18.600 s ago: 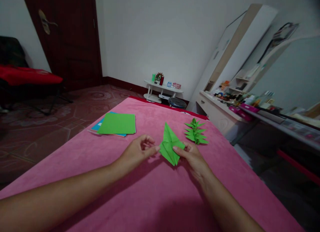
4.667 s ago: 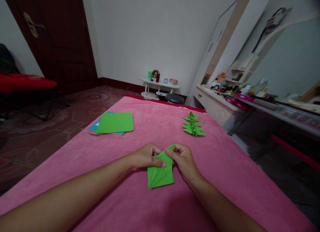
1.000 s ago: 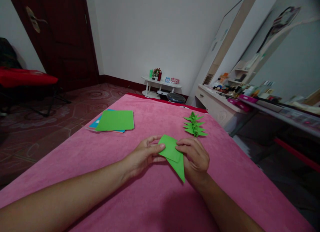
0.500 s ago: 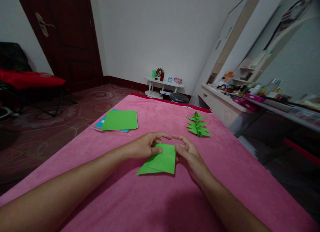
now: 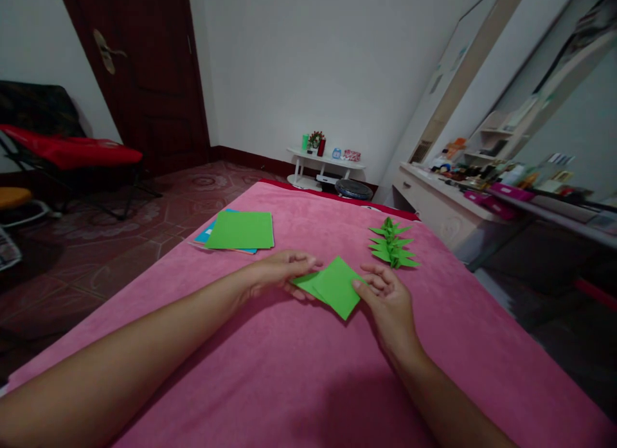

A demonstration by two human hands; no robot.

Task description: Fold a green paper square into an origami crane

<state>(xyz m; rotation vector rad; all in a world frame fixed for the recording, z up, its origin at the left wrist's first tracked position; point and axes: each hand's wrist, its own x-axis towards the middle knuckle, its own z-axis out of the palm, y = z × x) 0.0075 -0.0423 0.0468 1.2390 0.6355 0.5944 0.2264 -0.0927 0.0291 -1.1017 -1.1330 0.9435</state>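
Pinching the folded green paper (image 5: 340, 287) over the middle of the pink cover (image 5: 289, 384), the right hand (image 5: 390, 300) is narrow, thumb flat on one corner, the other fingers curled. And the left hand (image 5: 279, 271) closes round the pointed flap at the opposite end! Squarish body, one corner aimed at the pink cover's near edge. Past the hands, by the left edge of the pink cover, lies a stack of paper (image 5: 241, 231), green on top, blue peeking out underneath. Across on the pink cover's right side, look, a row of spiky green pieces (image 5: 393, 243), lined up front to back. Off the pink cover's right runs a cluttered dressing table (image 5: 448, 200); off its left, well apart, a red chair (image 5: 91, 153). Beyond the pink cover's far edge, a low white stand (image 5: 332, 161) bears a green cylinder (image 5: 305, 142) and a red cylinder (image 5: 321, 147); past the far left, a dark door (image 5: 149, 75).
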